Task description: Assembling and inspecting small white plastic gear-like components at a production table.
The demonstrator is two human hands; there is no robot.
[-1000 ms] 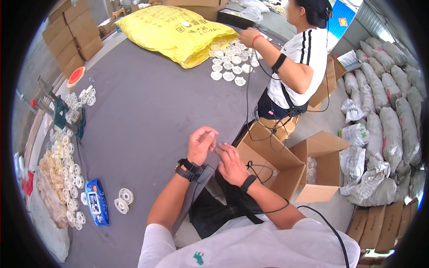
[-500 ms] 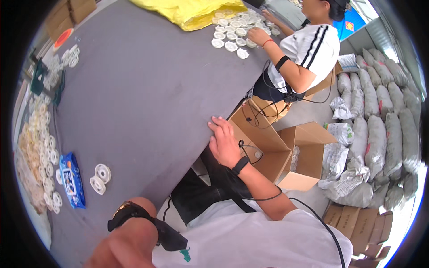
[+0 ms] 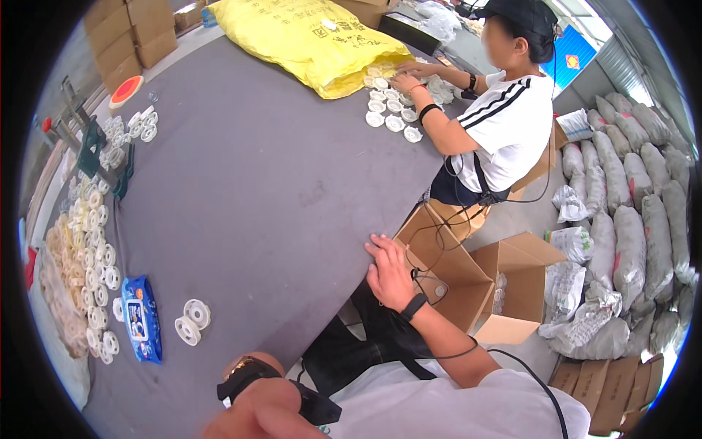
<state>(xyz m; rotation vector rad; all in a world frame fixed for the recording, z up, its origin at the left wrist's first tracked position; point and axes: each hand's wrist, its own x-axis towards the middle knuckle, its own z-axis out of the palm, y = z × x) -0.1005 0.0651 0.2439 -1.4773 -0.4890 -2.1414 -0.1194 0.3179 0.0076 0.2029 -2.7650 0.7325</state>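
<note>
My right hand (image 3: 391, 274) rests on the edge of the grey-covered table (image 3: 263, 205), its fingers spread and nothing in them. My left hand (image 3: 270, 410) is raised close in at the lower edge, partly cut off, its fingers not clearly visible. A dark strap and watch (image 3: 252, 373) circle that wrist. Beyond it on the table lie two white round plastic parts (image 3: 191, 322), leaning against each other. Left of these is a blue pack of wipes (image 3: 141, 320).
A heap of white plastic rings (image 3: 95, 271) lines the left edge near a green clamp-like tool (image 3: 91, 150). Across the table, a co-worker (image 3: 512, 110) handles white parts (image 3: 395, 110) by a yellow sack (image 3: 307, 44). Open cartons (image 3: 512, 285) and stacked sacks (image 3: 629, 249) stand at right.
The view has tilted up, so the scene sits lower and further right. My right hand stays on the table edge. The co-worker's hands have shifted toward the yellow sack.
</note>
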